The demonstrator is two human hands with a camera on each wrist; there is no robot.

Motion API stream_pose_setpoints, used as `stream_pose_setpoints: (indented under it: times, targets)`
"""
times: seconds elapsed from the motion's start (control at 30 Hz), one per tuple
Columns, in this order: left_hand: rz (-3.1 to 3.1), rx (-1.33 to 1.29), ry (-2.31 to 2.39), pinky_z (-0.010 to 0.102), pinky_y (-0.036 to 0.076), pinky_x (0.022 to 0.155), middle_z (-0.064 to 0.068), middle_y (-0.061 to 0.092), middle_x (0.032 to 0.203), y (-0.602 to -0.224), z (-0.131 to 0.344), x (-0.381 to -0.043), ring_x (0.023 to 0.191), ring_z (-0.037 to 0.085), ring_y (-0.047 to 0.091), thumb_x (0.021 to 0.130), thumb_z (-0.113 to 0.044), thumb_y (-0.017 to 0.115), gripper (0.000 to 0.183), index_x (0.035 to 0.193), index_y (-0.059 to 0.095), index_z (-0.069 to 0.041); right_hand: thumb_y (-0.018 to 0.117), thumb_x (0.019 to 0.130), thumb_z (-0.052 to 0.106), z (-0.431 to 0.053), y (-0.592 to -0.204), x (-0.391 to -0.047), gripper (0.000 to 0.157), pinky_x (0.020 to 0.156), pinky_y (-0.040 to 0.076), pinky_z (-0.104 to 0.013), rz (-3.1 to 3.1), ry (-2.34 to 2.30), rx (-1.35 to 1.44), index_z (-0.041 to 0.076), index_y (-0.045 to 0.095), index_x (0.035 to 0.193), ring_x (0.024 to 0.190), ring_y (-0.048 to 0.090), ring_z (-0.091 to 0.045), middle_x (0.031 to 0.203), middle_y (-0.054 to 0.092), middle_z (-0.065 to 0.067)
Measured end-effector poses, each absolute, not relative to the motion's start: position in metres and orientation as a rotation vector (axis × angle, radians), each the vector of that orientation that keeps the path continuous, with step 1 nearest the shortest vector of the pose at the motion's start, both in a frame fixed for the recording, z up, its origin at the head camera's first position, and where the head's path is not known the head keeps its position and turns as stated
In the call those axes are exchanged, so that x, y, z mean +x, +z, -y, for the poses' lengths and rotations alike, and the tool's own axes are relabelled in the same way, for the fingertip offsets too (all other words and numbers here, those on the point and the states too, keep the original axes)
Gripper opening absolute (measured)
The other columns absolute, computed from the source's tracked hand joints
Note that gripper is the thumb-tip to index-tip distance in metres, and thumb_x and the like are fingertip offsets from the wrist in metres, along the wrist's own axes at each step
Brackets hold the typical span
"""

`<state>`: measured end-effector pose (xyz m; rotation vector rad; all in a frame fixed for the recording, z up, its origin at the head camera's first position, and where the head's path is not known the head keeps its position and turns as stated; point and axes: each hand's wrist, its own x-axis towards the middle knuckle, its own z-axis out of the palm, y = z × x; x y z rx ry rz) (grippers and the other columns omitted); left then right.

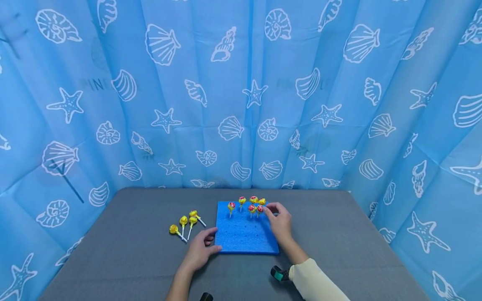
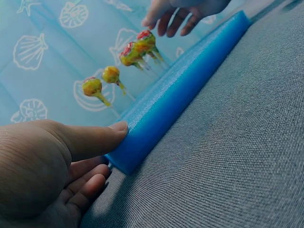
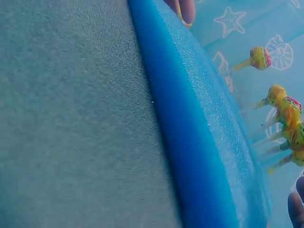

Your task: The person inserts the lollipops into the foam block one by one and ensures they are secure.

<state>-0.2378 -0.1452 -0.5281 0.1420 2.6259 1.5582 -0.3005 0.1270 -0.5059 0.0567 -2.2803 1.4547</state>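
Observation:
A blue foam board (image 1: 248, 246) lies on the table, with several yellow-and-red wrapped lollipops standing in its far half and small holes in its surface. My left hand (image 1: 200, 251) rests at the board's left edge. In the left wrist view its straight thumb (image 2: 102, 138) touches the top edge, while the other fingers lie loosely bent beside the corner. My right hand (image 1: 280, 221) is over the board's right side, thumb close to the front-right lollipop (image 1: 260, 209). Its fingers (image 2: 175, 21) are extended near the lollipop tops in that view; whether they touch one, I cannot tell.
Several loose lollipops (image 1: 183, 220) lie on the grey tablecloth (image 1: 132, 251) left of the board. A black device with a green face (image 1: 279, 274) is at my right wrist. A blue curtain (image 1: 241, 104) with white shells and starfish hangs behind the table.

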Motion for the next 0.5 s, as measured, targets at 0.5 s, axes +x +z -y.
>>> stream_pose_setpoints:
  times: [0.5]
  targets:
    - [-2.608,0.162,1.571,0.049,0.046,0.094,0.012,0.055,0.127,-0.527,0.147,-0.237,0.112,0.029,0.055,0.085,-0.022,0.076,0.059,0.138,0.053,-0.009,0.061,0.097,0.018,-0.144,-0.519,-0.282,0.023,0.089,0.049,-0.044,2.367,1.662,-0.161,0.002,0.063,0.114,0.103,0.058,-0.028,0.111,0.063,-0.013]
